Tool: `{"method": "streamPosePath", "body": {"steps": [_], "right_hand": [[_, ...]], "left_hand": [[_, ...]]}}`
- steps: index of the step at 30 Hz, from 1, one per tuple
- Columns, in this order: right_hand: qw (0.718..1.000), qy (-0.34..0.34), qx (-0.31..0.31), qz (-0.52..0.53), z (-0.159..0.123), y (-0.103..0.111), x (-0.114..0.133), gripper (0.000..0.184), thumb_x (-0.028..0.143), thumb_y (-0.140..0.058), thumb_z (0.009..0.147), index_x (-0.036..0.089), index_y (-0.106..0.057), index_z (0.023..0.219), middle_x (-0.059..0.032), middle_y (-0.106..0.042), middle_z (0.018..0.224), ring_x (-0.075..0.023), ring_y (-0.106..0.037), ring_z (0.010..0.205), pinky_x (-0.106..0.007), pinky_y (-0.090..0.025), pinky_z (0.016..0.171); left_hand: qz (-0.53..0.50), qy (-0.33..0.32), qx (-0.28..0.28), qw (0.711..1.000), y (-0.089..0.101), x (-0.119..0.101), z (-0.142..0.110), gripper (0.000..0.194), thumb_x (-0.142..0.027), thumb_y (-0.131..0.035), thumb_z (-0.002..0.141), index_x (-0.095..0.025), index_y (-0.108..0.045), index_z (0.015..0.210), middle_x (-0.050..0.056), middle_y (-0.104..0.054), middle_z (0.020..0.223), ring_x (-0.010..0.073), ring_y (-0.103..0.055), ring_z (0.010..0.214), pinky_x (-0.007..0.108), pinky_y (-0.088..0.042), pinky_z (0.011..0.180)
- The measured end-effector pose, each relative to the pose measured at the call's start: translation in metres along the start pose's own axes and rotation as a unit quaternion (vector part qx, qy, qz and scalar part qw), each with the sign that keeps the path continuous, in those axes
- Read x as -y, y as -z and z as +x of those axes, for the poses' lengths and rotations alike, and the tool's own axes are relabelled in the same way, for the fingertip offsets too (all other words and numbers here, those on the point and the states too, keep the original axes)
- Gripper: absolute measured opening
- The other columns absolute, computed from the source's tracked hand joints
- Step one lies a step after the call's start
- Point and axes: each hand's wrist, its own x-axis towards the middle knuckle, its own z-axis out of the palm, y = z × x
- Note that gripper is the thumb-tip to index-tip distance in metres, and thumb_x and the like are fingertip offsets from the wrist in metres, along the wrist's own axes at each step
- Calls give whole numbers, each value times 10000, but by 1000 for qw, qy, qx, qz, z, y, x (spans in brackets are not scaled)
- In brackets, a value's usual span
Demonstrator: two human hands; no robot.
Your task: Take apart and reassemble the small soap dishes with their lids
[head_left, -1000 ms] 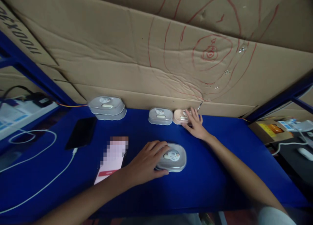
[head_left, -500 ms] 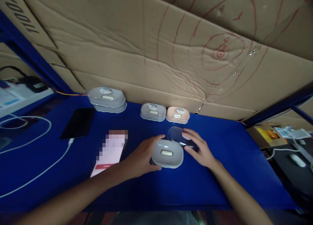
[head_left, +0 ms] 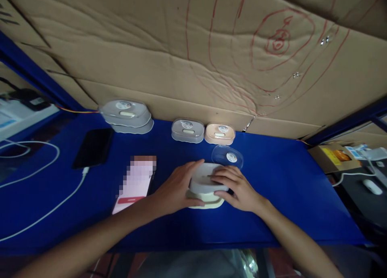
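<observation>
A grey soap-dish-like box [head_left: 202,181] sits mid-table on the blue surface, its grey upper part raised off a cream base [head_left: 203,203]. My left hand [head_left: 175,187] grips its left side, fingers curled round it. My right hand [head_left: 237,187] holds its right side and top, fingers wrapped over. Its clear lid [head_left: 227,156] with a round sticker lies just behind, off the box.
Against the cardboard wall stand a stack of two grey boxes [head_left: 127,116], one grey box [head_left: 187,130] and a peach box [head_left: 219,133]. A black phone [head_left: 93,147] with a white cable [head_left: 45,213], and a pink card [head_left: 136,185], lie left. More clutter sits right [head_left: 335,157].
My right hand came back from the peach box, lifted the clear lid off and set it behind. Both hands now grip the grey box, whose upper part is raised from its base.
</observation>
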Motion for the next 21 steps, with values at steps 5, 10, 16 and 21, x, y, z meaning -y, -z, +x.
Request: {"method": "streamPosePath", "body": {"steps": [5, 10, 16, 21], "right_hand": [[983, -104, -113, 101, -5, 3, -15, 330, 414, -654, 1013, 223, -717, 1274, -108, -745, 1250, -284, -696, 1168, -447, -522, 1029], [826, -340, -267, 362, -1, 15, -26, 452, 624, -602, 987, 226, -791, 1089, -77, -793, 1115, -300, -718, 1113, -446, -565, 1004], [642, -415, -282, 579, 3, 25, -38, 520, 707, -550, 972, 271, -753, 1170, -47, -793, 1164, -244, -745, 1036, -382, -642, 837], [841, -336, -239, 351, -5, 18, -27, 479, 652, -588, 985, 269, -766, 1210, -73, -760, 1262, -295, -695, 1186, -460, -539, 1059]], "left_hand": [[13, -14, 24, 1000, -3, -7, -7, 1424, -518, -969, 642, -295, -29, 1687, 251, -152, 1750, 484, -225, 1588, 671, -297, 1224], [-204, 65, 78, 974, 13, -24, -6, 981, -447, -855, 813, -323, -308, 1618, 167, -588, 1506, 389, -560, 1380, 611, -380, 1159], [-622, 171, 118, 755, 41, -23, 10, 838, -805, -306, 972, -146, -535, 1438, 213, -732, 1245, 334, -726, 1025, 394, -547, 772], [-218, 108, 54, 969, 27, -24, -1, 794, -455, -848, 797, -258, -493, 1480, 148, -595, 1460, 386, -548, 1347, 532, -435, 1114]]}}
